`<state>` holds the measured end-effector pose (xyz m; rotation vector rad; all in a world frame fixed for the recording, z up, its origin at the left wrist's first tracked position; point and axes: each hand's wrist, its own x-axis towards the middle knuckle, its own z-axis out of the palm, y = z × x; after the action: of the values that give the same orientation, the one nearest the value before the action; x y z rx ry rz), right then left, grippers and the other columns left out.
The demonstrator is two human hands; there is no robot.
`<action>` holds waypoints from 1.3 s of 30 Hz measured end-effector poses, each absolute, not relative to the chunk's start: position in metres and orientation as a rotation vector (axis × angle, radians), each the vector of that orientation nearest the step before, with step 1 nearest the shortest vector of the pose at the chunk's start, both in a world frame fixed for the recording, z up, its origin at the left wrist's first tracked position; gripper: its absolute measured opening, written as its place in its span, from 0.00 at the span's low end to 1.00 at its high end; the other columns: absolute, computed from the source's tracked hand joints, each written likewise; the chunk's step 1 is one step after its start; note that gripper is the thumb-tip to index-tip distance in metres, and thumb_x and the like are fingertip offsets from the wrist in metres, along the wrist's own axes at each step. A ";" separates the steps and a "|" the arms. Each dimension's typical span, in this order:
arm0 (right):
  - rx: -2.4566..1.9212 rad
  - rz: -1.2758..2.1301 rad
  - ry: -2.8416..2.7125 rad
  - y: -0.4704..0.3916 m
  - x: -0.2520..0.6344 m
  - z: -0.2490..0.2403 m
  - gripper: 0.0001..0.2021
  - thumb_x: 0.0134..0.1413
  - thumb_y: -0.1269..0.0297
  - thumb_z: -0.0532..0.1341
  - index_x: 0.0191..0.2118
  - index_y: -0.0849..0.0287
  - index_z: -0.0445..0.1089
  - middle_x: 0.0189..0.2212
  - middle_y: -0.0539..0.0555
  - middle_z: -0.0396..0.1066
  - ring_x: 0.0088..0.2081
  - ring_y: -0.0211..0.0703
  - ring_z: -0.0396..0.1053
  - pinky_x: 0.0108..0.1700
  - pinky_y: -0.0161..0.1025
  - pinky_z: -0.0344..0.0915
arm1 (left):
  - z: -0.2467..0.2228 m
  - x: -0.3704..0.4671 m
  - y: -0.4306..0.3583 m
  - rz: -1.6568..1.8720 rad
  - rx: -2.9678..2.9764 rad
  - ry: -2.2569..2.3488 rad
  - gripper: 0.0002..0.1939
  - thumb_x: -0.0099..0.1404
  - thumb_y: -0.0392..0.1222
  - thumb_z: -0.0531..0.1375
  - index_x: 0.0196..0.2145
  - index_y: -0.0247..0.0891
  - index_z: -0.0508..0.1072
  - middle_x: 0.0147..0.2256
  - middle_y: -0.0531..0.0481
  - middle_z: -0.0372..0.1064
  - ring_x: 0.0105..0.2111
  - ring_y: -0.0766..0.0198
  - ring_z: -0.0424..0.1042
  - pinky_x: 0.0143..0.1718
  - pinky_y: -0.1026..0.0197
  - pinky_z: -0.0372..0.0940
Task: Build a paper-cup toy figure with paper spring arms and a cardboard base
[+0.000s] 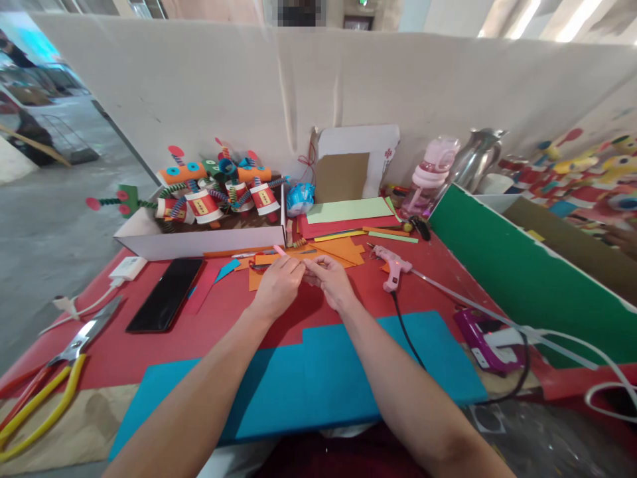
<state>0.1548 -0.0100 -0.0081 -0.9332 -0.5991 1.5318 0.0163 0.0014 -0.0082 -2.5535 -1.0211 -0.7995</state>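
My left hand (279,284) and my right hand (330,281) meet over the middle of the red tabletop, fingertips together in a pinch. From behind the left fingers pokes a narrow pink paper strip (279,250), which the left hand seems to grip. Whatever lies between the right fingertips is too small and covered to name. Just beyond the hands are orange paper pieces (348,249). A pink hot glue gun (393,264) with a clear glue stick in it lies to the right of my right hand. Blue sheets (343,372) lie under my forearms.
A white box (209,247) of paper-cup figures stands back left, a green box (478,259) at right. Big scissors (74,348), a black phone (166,295) and a charger (128,268) lie left. A purple power strip (485,345), pink bottle (432,169) and metal jug (478,159) are right.
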 end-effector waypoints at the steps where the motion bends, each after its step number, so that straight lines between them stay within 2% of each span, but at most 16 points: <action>1: -0.928 1.538 -0.610 -0.010 0.155 -0.009 0.20 0.27 0.59 0.75 0.25 0.58 0.64 0.20 0.45 0.73 0.23 0.34 0.72 0.33 0.34 0.70 | -0.008 0.016 0.002 -0.855 -2.570 -1.027 0.14 0.67 0.30 0.49 0.32 0.32 0.73 0.31 0.42 0.72 0.33 0.58 0.69 0.39 0.56 0.67; 5: -0.926 1.573 -0.651 -0.008 0.157 -0.011 0.21 0.26 0.57 0.75 0.25 0.59 0.66 0.21 0.47 0.74 0.23 0.35 0.73 0.34 0.36 0.71 | -0.013 0.012 0.005 -1.139 -2.655 -1.092 0.13 0.65 0.29 0.50 0.40 0.34 0.74 0.35 0.43 0.74 0.36 0.60 0.71 0.40 0.59 0.67; 8: -0.966 1.555 -0.667 -0.008 0.157 -0.012 0.19 0.28 0.58 0.74 0.25 0.59 0.66 0.20 0.48 0.74 0.23 0.36 0.72 0.33 0.36 0.71 | -0.017 0.010 0.007 -1.278 -2.675 -1.149 0.13 0.64 0.29 0.51 0.39 0.35 0.75 0.34 0.44 0.74 0.36 0.61 0.71 0.40 0.59 0.68; 14: -0.992 1.525 -0.691 -0.008 0.155 -0.011 0.15 0.33 0.60 0.71 0.25 0.58 0.65 0.20 0.47 0.73 0.22 0.35 0.71 0.32 0.35 0.69 | -0.017 0.012 0.005 -1.210 -2.705 -1.180 0.14 0.65 0.29 0.50 0.38 0.35 0.75 0.34 0.43 0.74 0.35 0.60 0.71 0.39 0.58 0.68; 18: -1.015 1.509 -0.702 -0.008 0.155 -0.010 0.14 0.37 0.59 0.70 0.26 0.57 0.65 0.20 0.46 0.73 0.22 0.35 0.71 0.29 0.32 0.65 | -0.014 0.014 0.003 -1.155 -2.676 -1.173 0.15 0.66 0.30 0.49 0.39 0.33 0.75 0.35 0.41 0.74 0.36 0.58 0.71 0.39 0.56 0.68; 24: -0.973 1.525 -0.687 -0.007 0.156 -0.012 0.15 0.34 0.57 0.71 0.26 0.57 0.66 0.20 0.46 0.72 0.24 0.36 0.71 0.30 0.33 0.63 | -0.015 0.015 0.003 -1.135 -2.676 -1.161 0.17 0.64 0.29 0.50 0.46 0.32 0.73 0.39 0.40 0.74 0.40 0.57 0.72 0.44 0.55 0.68; 29: -0.953 1.528 -0.609 -0.005 0.158 -0.014 0.17 0.36 0.49 0.70 0.25 0.58 0.69 0.21 0.49 0.73 0.25 0.37 0.71 0.33 0.36 0.66 | -0.015 0.015 0.002 -1.178 -2.699 -1.160 0.16 0.66 0.31 0.50 0.45 0.34 0.73 0.39 0.41 0.74 0.40 0.58 0.72 0.43 0.55 0.69; 32: -0.963 1.528 -0.604 -0.005 0.159 -0.012 0.21 0.35 0.44 0.69 0.22 0.59 0.69 0.19 0.50 0.71 0.23 0.37 0.70 0.31 0.36 0.66 | -0.012 0.016 0.001 -1.247 -2.685 -1.116 0.16 0.65 0.31 0.50 0.45 0.36 0.73 0.38 0.42 0.74 0.39 0.59 0.72 0.43 0.55 0.69; 39: -1.017 1.524 -0.645 -0.009 0.160 -0.008 0.23 0.35 0.41 0.69 0.20 0.59 0.68 0.18 0.50 0.70 0.20 0.35 0.67 0.26 0.34 0.65 | -0.011 0.016 0.002 -1.373 -2.704 -1.040 0.10 0.66 0.34 0.54 0.41 0.37 0.74 0.37 0.44 0.75 0.38 0.61 0.73 0.42 0.57 0.69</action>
<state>0.1598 -0.0089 -0.0083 -1.0172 -0.6453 1.5243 0.0162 0.0022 -0.0108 -2.7045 -1.0396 -1.3729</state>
